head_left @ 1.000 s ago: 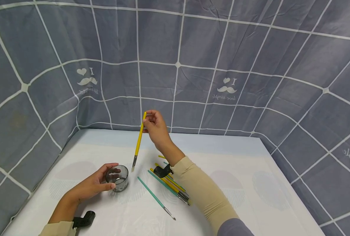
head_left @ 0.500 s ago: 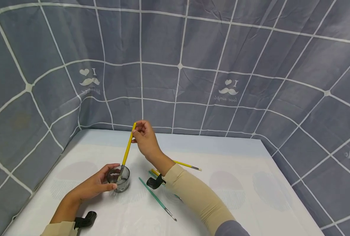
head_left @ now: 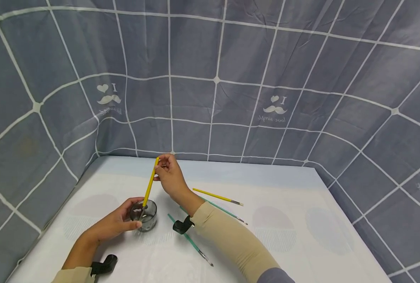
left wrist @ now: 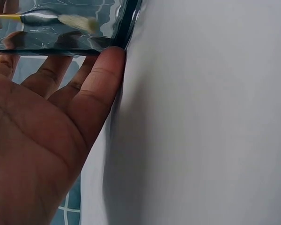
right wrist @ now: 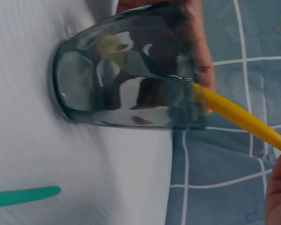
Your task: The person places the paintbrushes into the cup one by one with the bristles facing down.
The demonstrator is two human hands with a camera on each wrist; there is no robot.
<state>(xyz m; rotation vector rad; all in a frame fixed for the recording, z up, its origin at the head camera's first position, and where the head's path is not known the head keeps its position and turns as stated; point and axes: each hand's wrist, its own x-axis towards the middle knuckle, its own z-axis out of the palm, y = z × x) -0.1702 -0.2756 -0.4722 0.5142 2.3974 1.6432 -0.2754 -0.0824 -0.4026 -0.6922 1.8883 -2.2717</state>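
Note:
My left hand (head_left: 116, 223) holds a clear drinking glass (head_left: 150, 221) upright on the table, thumb on the near side and fingers behind. The right hand (head_left: 172, 176) pinches a yellow paintbrush (head_left: 150, 181) near the top of its handle. That brush slants down into the glass, bristles lowest. Through the glass wall in the left wrist view, its pale bristles (left wrist: 78, 22) and dark ferrule show. In the right wrist view the yellow handle (right wrist: 243, 118) leans on or close to the rim of the glass (right wrist: 131, 101); contact is hard to tell.
A teal paintbrush (head_left: 194, 244) lies in front of the right forearm. Beyond it are a yellow paintbrush (head_left: 217, 195) and another teal one (head_left: 228, 213). The right sleeve (head_left: 231, 239) covers part of the pile. A grey grid curtain (head_left: 192, 98) borders the white table (head_left: 284, 188).
My right hand has moved left and down, carrying the yellow paintbrush from beside the glass to inside it. The left hand stays on the glass.

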